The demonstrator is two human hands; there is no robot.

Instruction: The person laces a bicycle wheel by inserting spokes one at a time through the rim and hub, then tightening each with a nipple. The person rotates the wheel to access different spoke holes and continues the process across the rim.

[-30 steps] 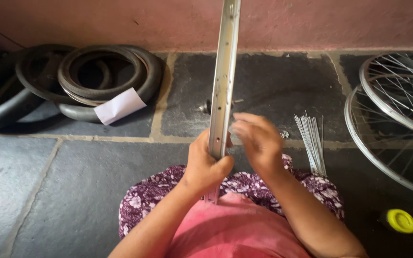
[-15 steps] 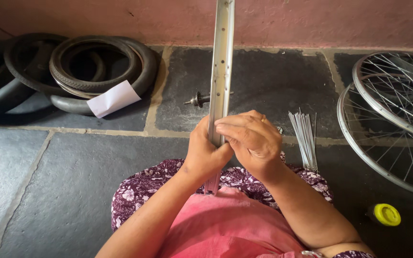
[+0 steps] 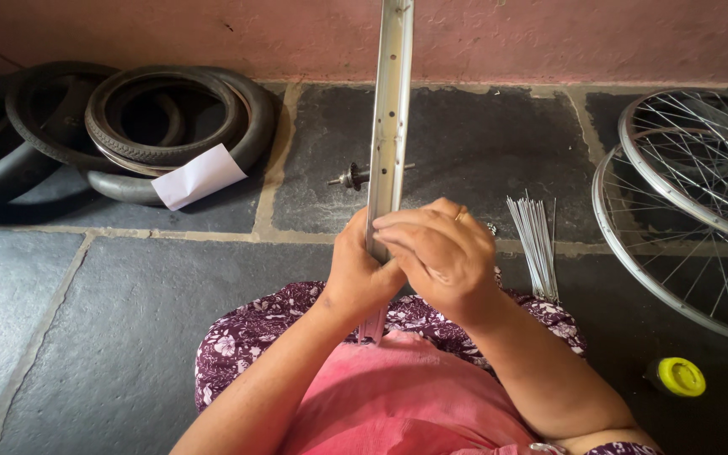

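Hands clasp bare wheel rim [image 3: 389,126]: your left hand [image 3: 360,274] and right hand [image 3: 440,253] grip its stiff, light, slippery edge.

Right hand [image 3: 444,253]: a second ago raised slightly clear of rim [image 3: 390,126], fingers [image 3: 410,227] spread loosely; half a second ago closed in; now laid flat across rim, fingers overlapping left hand [image 3: 360,274]. Left hand: grip on rim lower edge tightened, thumb now tucked under right fingers. Rim: tilt reduced, now nearer upright. Hub axle [image 3: 355,177] on floor beyond fingers: earlier half hidden behind rim, now showing mostly left of it.
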